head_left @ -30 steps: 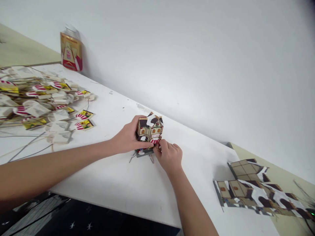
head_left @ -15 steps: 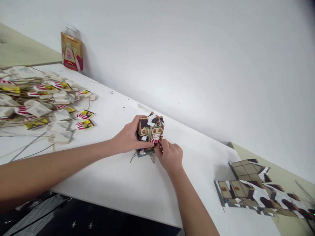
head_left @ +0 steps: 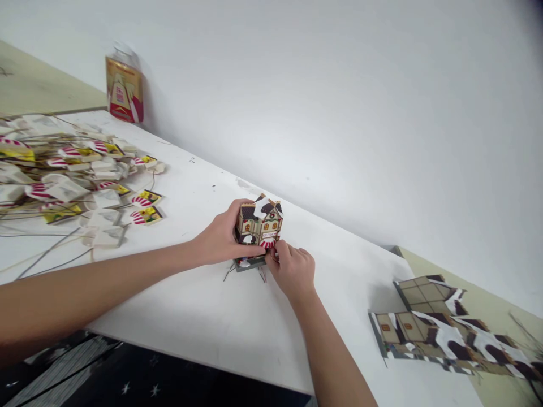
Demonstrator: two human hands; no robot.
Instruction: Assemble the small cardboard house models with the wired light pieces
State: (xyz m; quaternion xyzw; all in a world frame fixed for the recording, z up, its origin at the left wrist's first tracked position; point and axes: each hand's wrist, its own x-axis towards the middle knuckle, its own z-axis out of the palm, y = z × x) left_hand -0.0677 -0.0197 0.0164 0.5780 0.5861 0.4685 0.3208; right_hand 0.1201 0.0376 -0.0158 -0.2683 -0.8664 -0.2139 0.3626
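A miniature snowy house (head_left: 254, 223) with a dark roof, orange windows and a red-and-white striped awning (head_left: 268, 243) stands upright on its grey base over the white table. My left hand (head_left: 220, 234) is closed around its left side, thumb across the front below the awning. At the lower right front corner, my right hand (head_left: 292, 265) is closed against the house just beside the awning, thumb and curled fingers pressed there. Its fingertips are partly hidden. Thin wires (head_left: 263, 275) stick out beneath the base.
On the left lies a heap of white plastic pieces (head_left: 106, 198) with wires, several bearing striped awnings and yellow panels. A gold-and-red bottle (head_left: 125, 90) stands by the wall. More miniature houses (head_left: 441, 333) lie at the right. The white table (head_left: 203, 316) runs along the wall.
Almost nothing differs. Both hands keep their places on the house, and the view has shifted very slightly.
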